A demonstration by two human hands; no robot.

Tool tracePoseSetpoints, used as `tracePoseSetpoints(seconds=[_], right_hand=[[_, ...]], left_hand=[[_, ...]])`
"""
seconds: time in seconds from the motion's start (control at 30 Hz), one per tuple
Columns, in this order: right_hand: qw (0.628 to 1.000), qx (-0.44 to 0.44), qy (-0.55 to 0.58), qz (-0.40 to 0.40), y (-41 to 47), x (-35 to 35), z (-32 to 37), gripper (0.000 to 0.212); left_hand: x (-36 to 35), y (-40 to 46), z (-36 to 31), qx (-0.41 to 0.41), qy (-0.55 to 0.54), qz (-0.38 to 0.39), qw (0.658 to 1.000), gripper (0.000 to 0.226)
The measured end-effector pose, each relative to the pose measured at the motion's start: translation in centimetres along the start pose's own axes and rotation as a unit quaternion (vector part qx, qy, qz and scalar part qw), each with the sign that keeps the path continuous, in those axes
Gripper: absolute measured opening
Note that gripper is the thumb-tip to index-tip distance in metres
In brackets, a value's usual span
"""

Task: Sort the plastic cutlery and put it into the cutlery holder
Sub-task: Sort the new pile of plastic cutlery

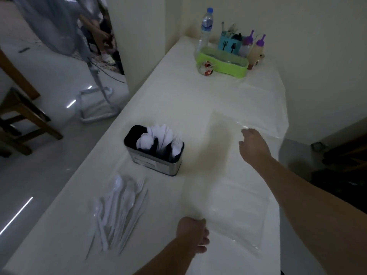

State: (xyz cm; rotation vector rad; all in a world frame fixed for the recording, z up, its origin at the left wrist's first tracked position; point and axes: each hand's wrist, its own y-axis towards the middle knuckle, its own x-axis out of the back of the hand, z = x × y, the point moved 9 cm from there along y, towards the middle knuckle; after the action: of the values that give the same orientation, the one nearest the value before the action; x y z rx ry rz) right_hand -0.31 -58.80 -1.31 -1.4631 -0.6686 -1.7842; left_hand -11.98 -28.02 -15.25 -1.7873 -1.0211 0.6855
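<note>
A steel cutlery holder with a black inside stands at the table's middle left, with white plastic spoons, knives and forks upright in it. In front of it a loose pile of white plastic cutlery lies on the cloth. My left hand is at the near middle, right of the pile, its fingers curled with the thumb pinching the near edge of a clear plastic sheet. My right hand reaches far right of the holder, fingers curled down at a shiny fold of the same sheet.
The white-covered table runs away along a wall. At its far end stand a green tray, a teal utensil caddy, a water bottle and two purple-capped bottles. Left are a wooden chair and a fan stand.
</note>
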Motion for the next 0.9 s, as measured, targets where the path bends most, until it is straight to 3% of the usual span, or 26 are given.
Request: tracePoseSetpoints(seconds=[0.23, 0.57, 0.9], right_hand=[[0.996, 0.039, 0.059, 0.049, -7.8, -5.7, 6.2, 0.031], [0.984, 0.033, 0.129, 0.119, -18.0, -11.3, 17.0, 0.025], [0.964, -0.113, 0.163, 0.176, -24.1, -14.7, 21.3, 0.016]], left_hand=[[2.2, -1.9, 0.0, 0.001, 0.077, 0.011, 0.997, 0.044], [13.9, -3.8, -2.0, -0.096, 0.146, -0.059, 0.983, 0.023], [23.9, -4.7, -4.0, -0.171, 0.168, -0.096, 0.966, 0.018]])
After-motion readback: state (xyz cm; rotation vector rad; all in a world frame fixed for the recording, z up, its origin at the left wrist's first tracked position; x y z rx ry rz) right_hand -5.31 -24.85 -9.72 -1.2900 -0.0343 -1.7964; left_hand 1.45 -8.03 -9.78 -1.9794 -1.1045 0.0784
